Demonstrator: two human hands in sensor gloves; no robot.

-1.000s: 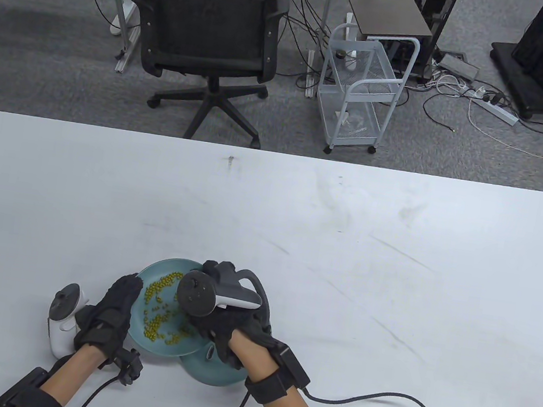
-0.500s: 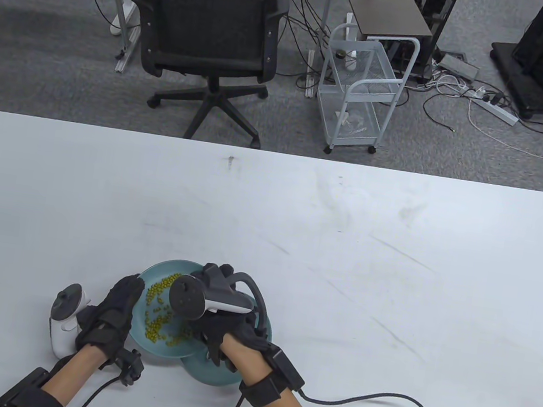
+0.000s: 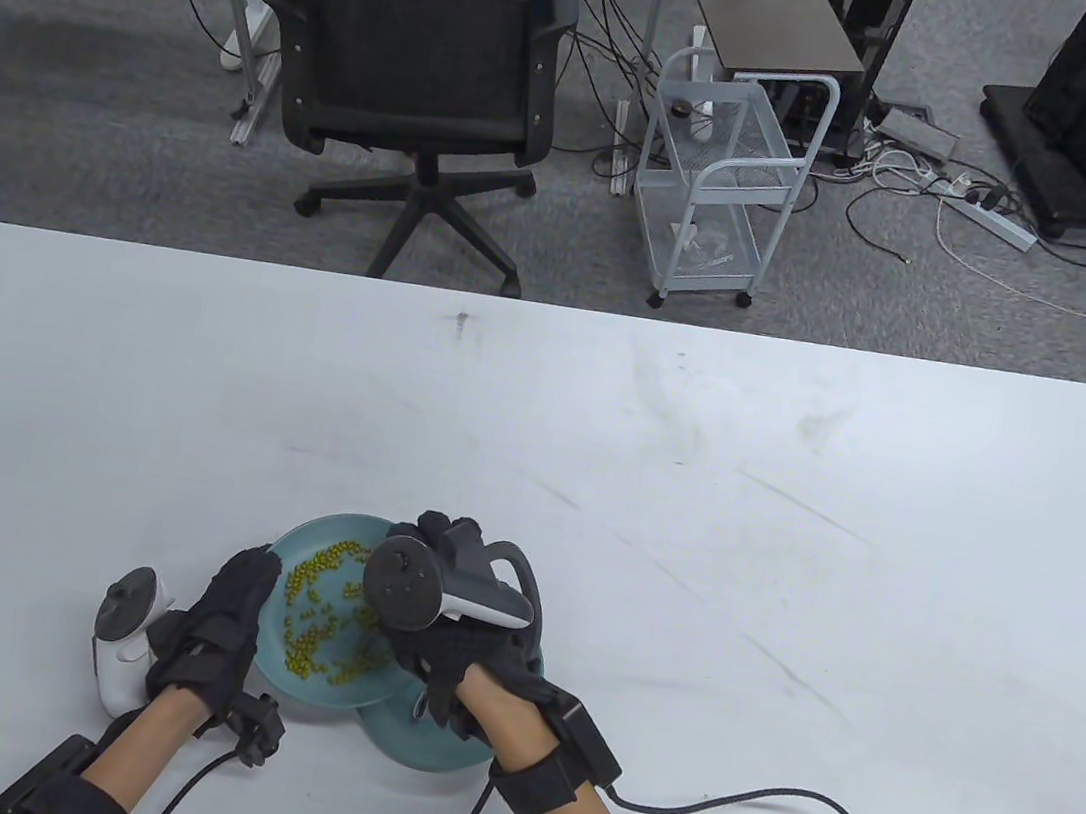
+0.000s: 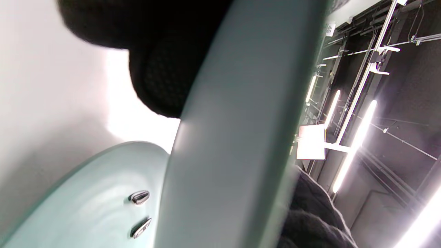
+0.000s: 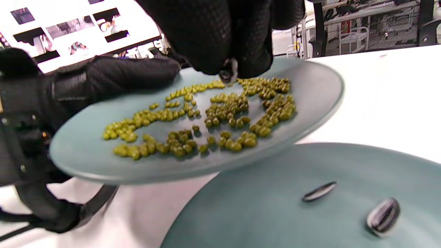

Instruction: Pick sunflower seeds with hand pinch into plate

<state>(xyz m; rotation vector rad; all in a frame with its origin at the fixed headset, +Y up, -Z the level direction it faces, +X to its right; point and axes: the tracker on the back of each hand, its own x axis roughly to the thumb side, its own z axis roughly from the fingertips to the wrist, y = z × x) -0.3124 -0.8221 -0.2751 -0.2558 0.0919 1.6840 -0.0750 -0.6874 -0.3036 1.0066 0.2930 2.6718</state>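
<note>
Seed pinched above raised plate

Left hand (image 3: 215,623) grips the rim of the upper plate (image 5: 82,151), holding it tilted, loaded with green beans (image 5: 213,117). Right hand (image 3: 453,652) pinches one sunflower seed (image 5: 228,74) over it. Two seeds (image 5: 382,213) lie in the lower plate (image 5: 275,206).

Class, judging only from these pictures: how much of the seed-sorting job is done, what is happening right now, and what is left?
Done: two sunflower seeds lie on the lower plate. In hand: the right hand pinches another seed above the raised plate of green beans, which the left hand holds at its rim. Left: carrying that seed over to the lower plate; whether more seeds hide among the beans cannot be told.
</note>
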